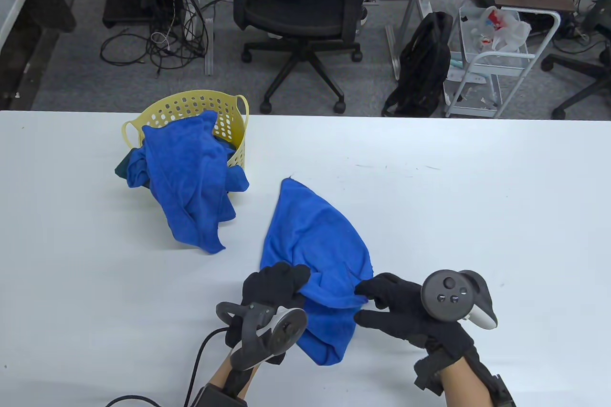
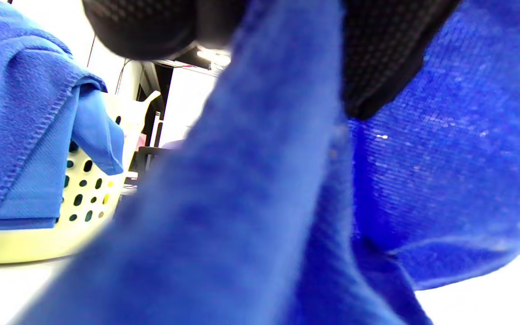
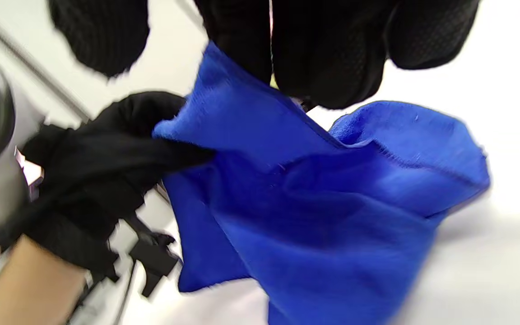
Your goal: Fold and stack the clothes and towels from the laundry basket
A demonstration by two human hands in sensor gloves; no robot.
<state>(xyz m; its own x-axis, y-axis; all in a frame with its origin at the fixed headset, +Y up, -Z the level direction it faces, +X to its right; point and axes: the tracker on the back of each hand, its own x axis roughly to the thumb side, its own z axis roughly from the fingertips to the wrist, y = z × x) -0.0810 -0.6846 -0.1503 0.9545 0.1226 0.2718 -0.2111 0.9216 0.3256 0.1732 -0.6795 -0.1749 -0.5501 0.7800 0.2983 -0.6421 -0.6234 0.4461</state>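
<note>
A blue towel [image 1: 315, 254] lies crumpled on the white table [image 1: 477, 216], its near part lifted between both hands. My left hand [image 1: 277, 285] grips the towel's left edge, fingers curled into the cloth [image 2: 251, 203]. On the towel's right edge my right hand [image 1: 377, 297] pinches the fabric [image 3: 314, 189] with its fingertips [image 3: 327, 67]. The left hand [image 3: 106, 149] also shows in the right wrist view, clutching the cloth. A yellow perforated laundry basket [image 1: 229, 113] stands at the back left, with a second blue towel [image 1: 191, 182] spilling out of it onto the table.
The basket [image 2: 84, 198] and the spilled towel [image 2: 20, 126] sit close on the left in the left wrist view. A dark green cloth [image 1: 123, 166] peeks out beside the basket. Beyond the table's far edge stand an office chair [image 1: 300, 11] and a cart [image 1: 496, 54].
</note>
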